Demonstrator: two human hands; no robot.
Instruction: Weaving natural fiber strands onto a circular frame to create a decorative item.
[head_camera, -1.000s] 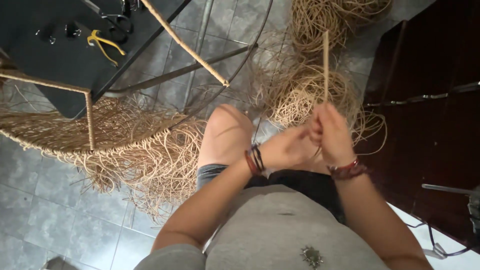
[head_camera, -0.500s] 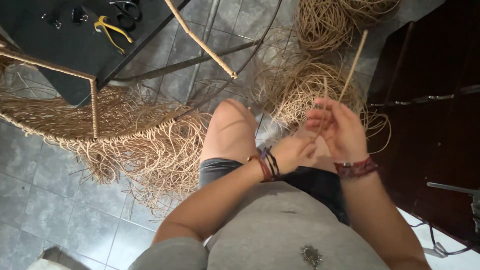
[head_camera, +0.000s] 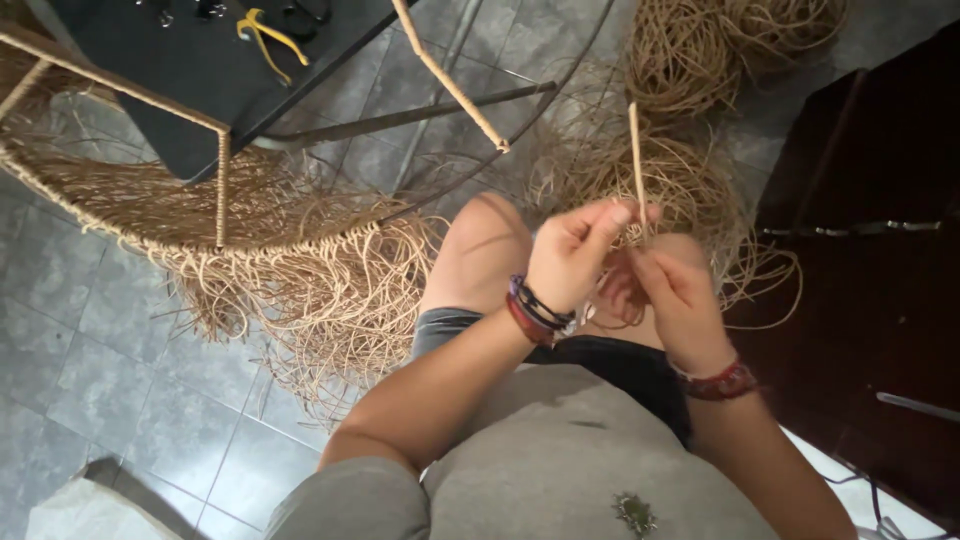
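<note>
Rattan strand (head_camera: 636, 160) upright, pinched between left hand (head_camera: 572, 255) and right hand (head_camera: 675, 295) above knee (head_camera: 480, 250).

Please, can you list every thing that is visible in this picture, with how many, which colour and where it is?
thin straight tan rattan stick: one, tan, upright, pinched in both hands
coils of loose tan rattan strands: several, tan, on the floor, top right
half-woven rattan chair frame: one, tan over dark metal, left
loose strand ends: many, tan, hanging from the weave
black flat board: one, black, top left
yellow-handled pliers: one, yellow, on the board
grey tiled floor: grey, below
dark wooden cabinet: one, dark brown, right
left hand: one, bracelets at wrist
right hand: one, red bracelet at wrist
</note>
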